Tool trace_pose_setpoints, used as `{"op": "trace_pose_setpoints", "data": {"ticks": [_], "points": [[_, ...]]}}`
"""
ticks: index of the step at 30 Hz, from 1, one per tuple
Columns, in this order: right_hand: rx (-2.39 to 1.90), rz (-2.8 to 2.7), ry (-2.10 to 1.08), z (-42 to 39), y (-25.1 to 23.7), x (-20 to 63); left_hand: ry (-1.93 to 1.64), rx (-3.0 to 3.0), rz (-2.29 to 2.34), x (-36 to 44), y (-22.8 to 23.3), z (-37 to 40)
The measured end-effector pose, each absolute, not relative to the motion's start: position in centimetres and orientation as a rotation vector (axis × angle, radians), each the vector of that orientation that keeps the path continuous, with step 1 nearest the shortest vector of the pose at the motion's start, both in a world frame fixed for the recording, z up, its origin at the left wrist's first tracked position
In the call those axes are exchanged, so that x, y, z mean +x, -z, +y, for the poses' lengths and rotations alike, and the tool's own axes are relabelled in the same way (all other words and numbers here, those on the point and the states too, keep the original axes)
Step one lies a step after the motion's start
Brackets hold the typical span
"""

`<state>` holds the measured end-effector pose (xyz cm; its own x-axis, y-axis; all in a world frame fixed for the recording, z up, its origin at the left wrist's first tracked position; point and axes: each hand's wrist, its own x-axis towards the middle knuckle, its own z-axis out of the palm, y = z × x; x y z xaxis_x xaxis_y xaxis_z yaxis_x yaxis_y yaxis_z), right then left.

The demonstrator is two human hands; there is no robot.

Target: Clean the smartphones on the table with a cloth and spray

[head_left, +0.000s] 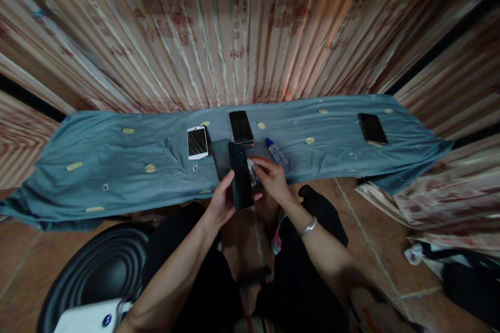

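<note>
We note the left hand (223, 202) closed around the lower edge of a dark phone (240, 176), which it holds upright and slightly tilted above the near hem of a blue-grey cloth (117, 166) spread on the floor. The right hand (271, 179) rests against the phone's right side, its fingers curled and pinching a small pale item that we cannot identify. Behind the held phone a dark flat case (221, 156) lies on the cloth, partly hidden. A white phone (197, 142) lies to its left, a black phone (241, 127) just beyond it, and a small clear bottle with a blue cap (276, 151) to the right. A further black phone (372, 128) lies well apart at the cloth's right end. A silver bangle (307, 227) circles the right wrist.
</note>
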<state>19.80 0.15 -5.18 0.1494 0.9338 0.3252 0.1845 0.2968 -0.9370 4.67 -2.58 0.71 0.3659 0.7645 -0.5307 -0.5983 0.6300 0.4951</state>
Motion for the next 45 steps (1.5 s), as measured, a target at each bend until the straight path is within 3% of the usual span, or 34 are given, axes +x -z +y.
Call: {"op": "trace_pose_setpoints", "data": {"ticks": [20,29,45], "points": [[-1.178,-1.431,-0.548,1.2,3.0,21.3,-0.65,0.384,0.776,5.7,0.9,-3.8],[-1.153,-1.633,-0.346,-0.2,2.0,21.1,-0.655,0.383,0.779,6.0,0.6,-3.7],[-1.094,-1.828,-0.379,-2.0,1.5,19.3,-0.79,0.367,0.827,5.8,1.1,-2.9]]}}
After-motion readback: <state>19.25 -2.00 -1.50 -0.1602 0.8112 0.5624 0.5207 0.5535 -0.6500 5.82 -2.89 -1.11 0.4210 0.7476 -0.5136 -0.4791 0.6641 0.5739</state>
